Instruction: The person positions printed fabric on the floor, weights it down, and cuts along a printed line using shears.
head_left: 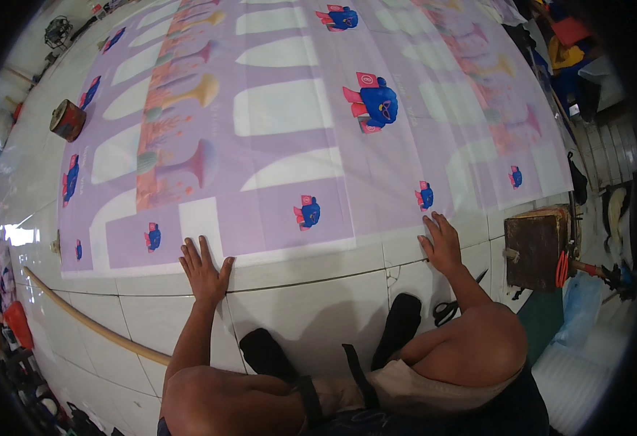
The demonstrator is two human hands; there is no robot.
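Observation:
A large printed fabric sheet [275, 167] in lilac and white, with blue furry characters and pastel mushroom-like shapes, lies spread over the tiled floor. My left hand [204, 272] rests flat at its near edge, fingers spread and pointing away from me. Farther right, my right hand [442, 245] touches the same near edge, its fingers stretched out and slightly apart. Neither hand grips anything. Black-handled scissors [447, 312] lie on the floor beside my right forearm, partly hidden behind it.
A round rusty tin [68, 120] sits at the sheet's left edge. A curved wooden stick [93, 320] lies at the near left. To the right stands a dark worn box [536, 251] with a red coil beside it. My socked feet [398, 327] are close to the sheet.

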